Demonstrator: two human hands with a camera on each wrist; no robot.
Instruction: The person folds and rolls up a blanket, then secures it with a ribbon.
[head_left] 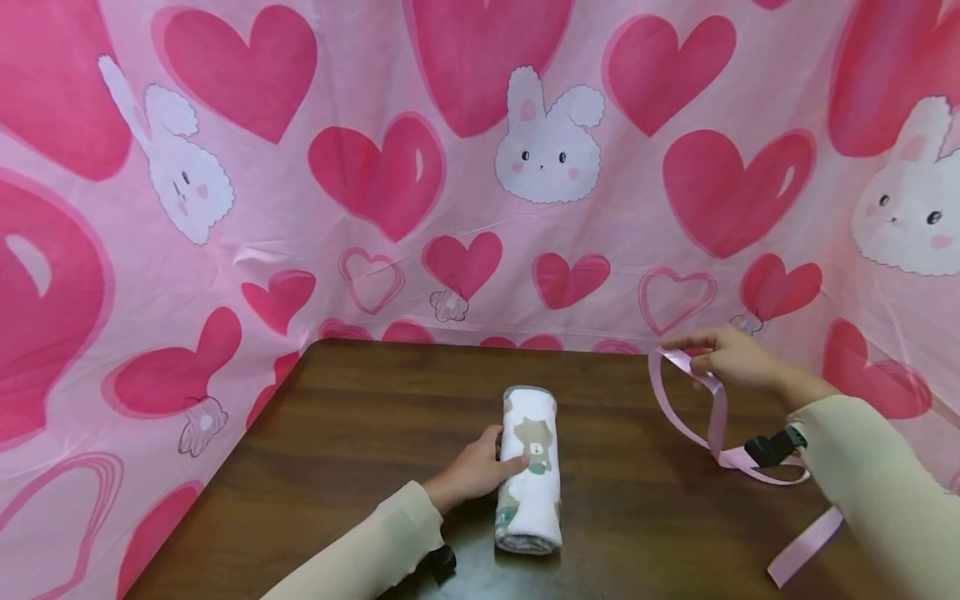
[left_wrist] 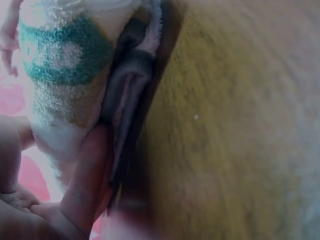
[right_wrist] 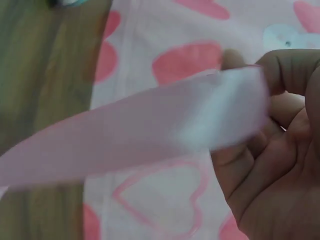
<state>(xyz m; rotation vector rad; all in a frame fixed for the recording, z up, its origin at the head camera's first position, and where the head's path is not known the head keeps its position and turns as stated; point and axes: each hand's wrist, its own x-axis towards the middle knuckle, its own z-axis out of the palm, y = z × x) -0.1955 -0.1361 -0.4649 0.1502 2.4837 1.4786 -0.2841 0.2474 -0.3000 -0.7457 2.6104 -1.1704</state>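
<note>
A rolled towel [head_left: 528, 508], white with a brown bear print, lies lengthwise on the wooden table. Its left side is gripped by my left hand [head_left: 471, 471], the thumb over the top. In the left wrist view, fingers [left_wrist: 90, 165] press against the fuzzy towel [left_wrist: 65, 115], whose folded layers show at the side. Off to the right, my right hand [head_left: 735, 354] pinches a pink satin ribbon [head_left: 718, 417] above the table. The ribbon hangs in a loop and trails onto the tabletop, partly hidden behind the forearm. A flat stretch of ribbon [right_wrist: 135, 127] crosses the right wrist view.
The dark wooden table [head_left: 390, 400] ends at the back and left against a pink cloth [head_left: 465, 225] printed with hearts and rabbits. Black straps [head_left: 776, 447] sit at both cuffs. One ribbon end lies near the right forearm.
</note>
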